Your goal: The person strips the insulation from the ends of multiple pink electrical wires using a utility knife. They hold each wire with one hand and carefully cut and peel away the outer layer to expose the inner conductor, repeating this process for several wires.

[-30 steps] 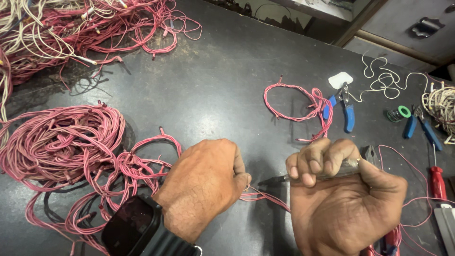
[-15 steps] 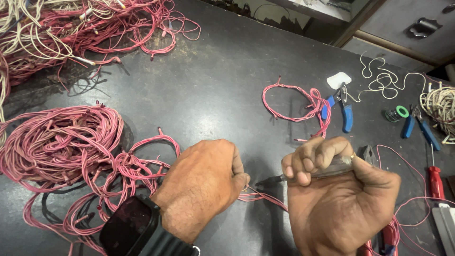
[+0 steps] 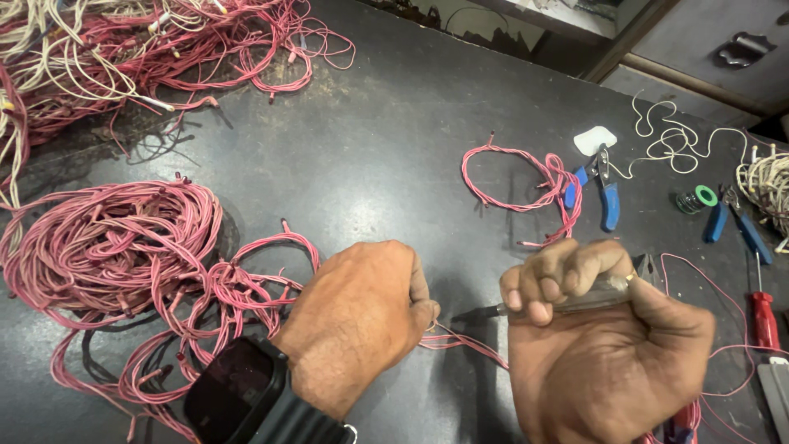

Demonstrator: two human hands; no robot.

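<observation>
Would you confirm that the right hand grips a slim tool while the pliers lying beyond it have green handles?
Not quite: the pliers have blue handles, not green, as the head view shows. The right hand does grip a slim tool.

Even, fairly bright overhead light, a soft sheen on the dark tabletop [image 3: 394, 148], sharp focus, short shadows.

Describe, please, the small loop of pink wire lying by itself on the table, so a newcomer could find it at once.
Start at the dark table and look toward its right side, just left of the blue-handled pliers. There lies the small pink wire loop, a single open ring of twisted wire. Unlike the big tangled pink wire heap on the left, it lies alone, apart from both hands.
</observation>
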